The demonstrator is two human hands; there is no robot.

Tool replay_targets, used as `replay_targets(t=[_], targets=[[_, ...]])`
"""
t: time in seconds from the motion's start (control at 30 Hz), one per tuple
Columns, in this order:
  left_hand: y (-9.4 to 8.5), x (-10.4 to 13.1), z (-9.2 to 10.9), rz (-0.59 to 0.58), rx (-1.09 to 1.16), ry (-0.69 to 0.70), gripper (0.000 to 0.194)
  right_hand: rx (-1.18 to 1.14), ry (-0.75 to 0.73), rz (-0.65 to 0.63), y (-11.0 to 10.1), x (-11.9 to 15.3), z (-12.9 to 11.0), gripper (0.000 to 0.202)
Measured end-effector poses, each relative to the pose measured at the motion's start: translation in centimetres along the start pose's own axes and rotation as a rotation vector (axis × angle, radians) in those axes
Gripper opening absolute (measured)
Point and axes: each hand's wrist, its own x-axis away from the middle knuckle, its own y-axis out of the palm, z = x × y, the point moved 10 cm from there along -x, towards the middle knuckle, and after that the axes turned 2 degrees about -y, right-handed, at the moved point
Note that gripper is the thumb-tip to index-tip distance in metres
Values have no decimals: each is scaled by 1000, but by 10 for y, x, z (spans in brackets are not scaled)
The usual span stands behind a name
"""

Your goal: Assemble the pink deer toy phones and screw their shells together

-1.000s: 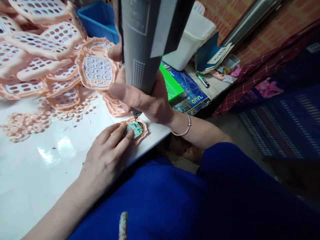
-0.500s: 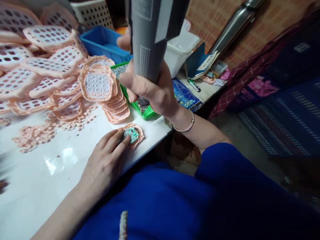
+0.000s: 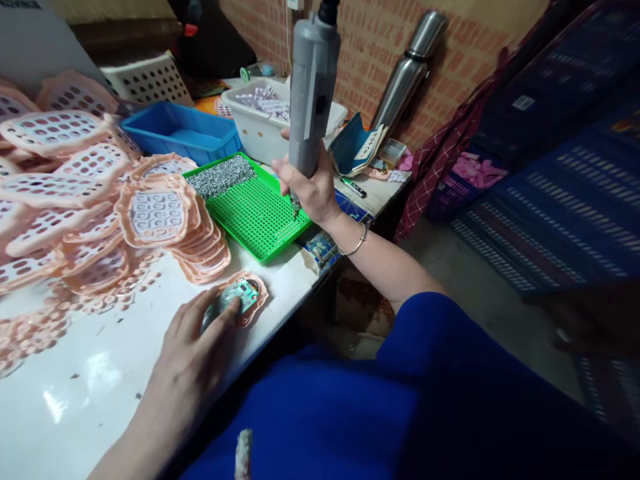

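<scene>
Electric screwdriver, gripped in the closed right hand, has shifted from above the circuit board to the green tray's near-right corner; bit contact cannot be told. The board sits in a pink shell by the table's front edge, held down by the left hand's thumb and fingers. Risk: lax left pressure could let the board slip; a knocked tray could spill its screws. Writing: "ROVINCE", apparently, top left, partly cut off; booklet characters illegible.
</scene>
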Motion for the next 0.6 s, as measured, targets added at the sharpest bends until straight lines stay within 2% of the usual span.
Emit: replay_targets(t=[0.13,0.33,0.47,0.6], targets=[[1,0,1,-41,-19,51,57,-108,-6,32,-1,0,3,32],[3,3,-6,-84,-7,18,56,-298,-24,73,-3,3,9,48],[3,5,-6,-73,37,-8,56,-296,5,66,-2,5,14,53],[2,4,-6,-8,65,-65,52,-260,7,76,-2,5,16,59]])
